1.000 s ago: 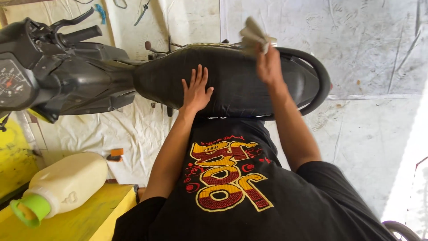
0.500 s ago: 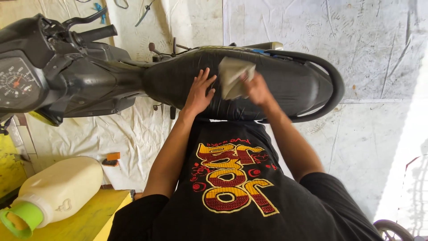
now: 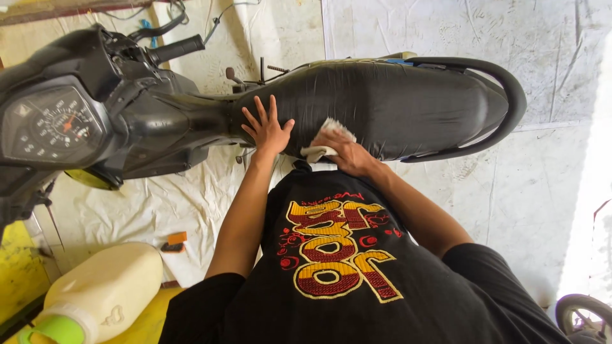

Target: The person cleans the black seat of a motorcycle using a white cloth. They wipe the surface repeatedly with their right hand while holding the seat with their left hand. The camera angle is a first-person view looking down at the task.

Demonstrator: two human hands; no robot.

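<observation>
A pale, scuffed floor (image 3: 446, 38) filled the scene, with a creased white sheet (image 3: 127, 210) spread over its left part under the front of a black scooter. At the far left a yellow worktop (image 3: 19, 274) carried a cream plastic jug (image 3: 105, 290) lying on its side, its green cap (image 3: 54, 330) at the bottom edge; just beyond it a small orange and black object (image 3: 173, 242) lay on the sheet. Above these sat the scooter's round speedometer (image 3: 51, 124) and a black handlebar grip (image 3: 175, 48) pointing toward the upper right. The left hand (image 3: 266, 127) lay flat with fingers spread wide on the front end of the black seat (image 3: 395, 102), holding nothing. Just beside it, the right hand (image 3: 344, 151) pressed a crumpled whitish cloth (image 3: 322, 143) against the near edge of the seat, fingers closed over it. The person's black shirt (image 3: 338, 261), with a red and yellow design, blocked the lower middle of the view. A black grab rail (image 3: 510, 95) curved around the seat's rear end at the right, and part of a wheel (image 3: 583, 315) showed in the bottom right corner, where strong light washed out the floor.
</observation>
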